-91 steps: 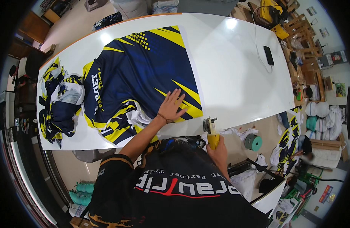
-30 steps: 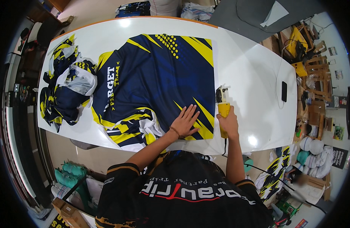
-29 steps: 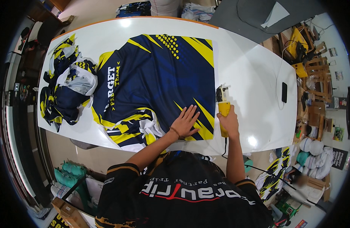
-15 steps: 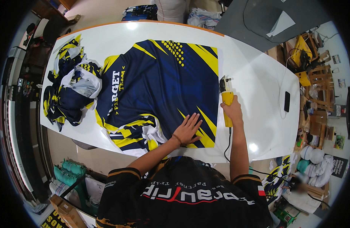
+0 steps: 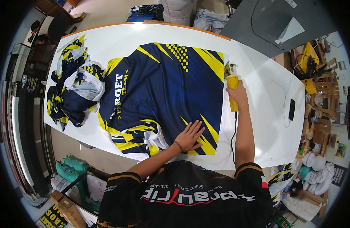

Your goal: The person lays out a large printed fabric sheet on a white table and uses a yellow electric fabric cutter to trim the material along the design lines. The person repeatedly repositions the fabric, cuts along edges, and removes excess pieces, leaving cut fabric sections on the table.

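- A crumpled pile of navy, yellow and white fabric (image 5: 78,93) lies at the left end of the white table (image 5: 122,34);
- The navy-and-yellow fabric panel (image 5: 171,91) lies spread across the middle of the table; shallow folds cross it; its lower left part is bunched, with white showing;
- The left hand (image 5: 189,137) rests palm down near the panel's lower right corner; fingers are spread; its grip is released;
- The yellow corded tool (image 5: 232,82) is just beside the panel's right edge, metal head toward the far side; head-to-fabric contact cannot be determined;
- The black cord (image 5: 233,140) trails from the tool's near end;
- The right hand (image 5: 238,94) has its grip clenched around the tool body;
- A black phone (image 5: 292,110) lies well apart, near the table's right end.
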### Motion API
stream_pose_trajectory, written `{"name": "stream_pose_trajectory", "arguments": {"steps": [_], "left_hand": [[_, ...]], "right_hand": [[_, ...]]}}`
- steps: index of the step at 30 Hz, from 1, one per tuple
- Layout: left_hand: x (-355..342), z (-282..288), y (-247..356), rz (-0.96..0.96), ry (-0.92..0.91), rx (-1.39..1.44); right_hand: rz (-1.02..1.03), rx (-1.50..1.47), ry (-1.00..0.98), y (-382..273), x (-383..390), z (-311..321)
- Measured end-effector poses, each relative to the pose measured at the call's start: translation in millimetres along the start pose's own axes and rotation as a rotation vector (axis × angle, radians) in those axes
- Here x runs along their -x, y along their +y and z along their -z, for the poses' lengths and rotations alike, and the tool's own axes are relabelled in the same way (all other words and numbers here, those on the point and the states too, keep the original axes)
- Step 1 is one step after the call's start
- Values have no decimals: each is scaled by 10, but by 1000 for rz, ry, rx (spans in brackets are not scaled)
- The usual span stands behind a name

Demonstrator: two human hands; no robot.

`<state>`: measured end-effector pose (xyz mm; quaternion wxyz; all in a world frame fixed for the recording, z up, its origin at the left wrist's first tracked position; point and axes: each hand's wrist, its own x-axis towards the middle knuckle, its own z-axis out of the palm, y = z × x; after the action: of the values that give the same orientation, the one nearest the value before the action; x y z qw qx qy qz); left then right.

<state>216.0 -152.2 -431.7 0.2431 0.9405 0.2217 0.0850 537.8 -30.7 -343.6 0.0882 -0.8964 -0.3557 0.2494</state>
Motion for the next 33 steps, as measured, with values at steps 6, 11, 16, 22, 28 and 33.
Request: {"name": "stream_pose_trajectory", "arguments": {"steps": [6, 11, 16, 22, 28, 33], "left_hand": [[-6, 14, -3, 6, -15, 10], [-8, 24, -2, 12, -58, 17], [-16, 19, 1, 39, -66, 12], [-85, 261, -176, 346, 151, -108], [-162, 884, -927, 893, 371, -236], [-160, 1258, -1617, 1229, 409, -40]], "right_hand": [[13, 32, 40, -204, -301, 87], [17, 19, 31, -374, -594, 169], [29, 7, 37, -478, -990, 204], [165, 27, 172, -298, -1205, 123], [213, -190, 415, 613, -526, -20], [148, -534, 285, 1509, 227, 97]]}}
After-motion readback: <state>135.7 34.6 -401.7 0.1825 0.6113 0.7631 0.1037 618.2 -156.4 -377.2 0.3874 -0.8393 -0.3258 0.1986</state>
